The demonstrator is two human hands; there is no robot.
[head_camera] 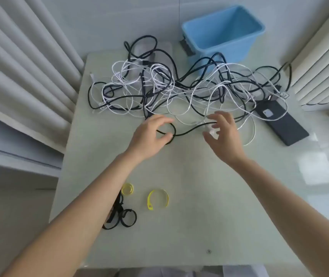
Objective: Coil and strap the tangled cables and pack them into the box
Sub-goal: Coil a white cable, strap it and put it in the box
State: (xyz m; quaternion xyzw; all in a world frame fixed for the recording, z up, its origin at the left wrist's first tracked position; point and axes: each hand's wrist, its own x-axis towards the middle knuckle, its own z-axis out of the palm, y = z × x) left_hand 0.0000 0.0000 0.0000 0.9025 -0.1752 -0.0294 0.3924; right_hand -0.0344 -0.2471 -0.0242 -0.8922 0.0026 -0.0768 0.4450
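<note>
Across the far half of the table (179, 226) sprawls the tangle of black and white cables (169, 90), uncoiled and unstrapped. Behind it, at the far edge and right of centre, stands the blue box (209, 54); some strands lie against its front wall.

At the near fringe of the tangle, one black cable (189, 131) curls into a small loop, then runs rightward. The left hand (149, 134) arches over that loop, fingers on its far side and thumb on its near side, with the thumb tip at the crossing. Whether it pinches the cable cannot be told. The right hand (224, 134) hovers where the same cable runs under its bent, spread fingers, which close on nothing; a small white plug (211, 132) lies between thumb and forefinger.

Near the left forearm lie two yellow straps (158, 198) and some black straps (127, 217). A flat black block (285, 122) rests to the right.
</note>
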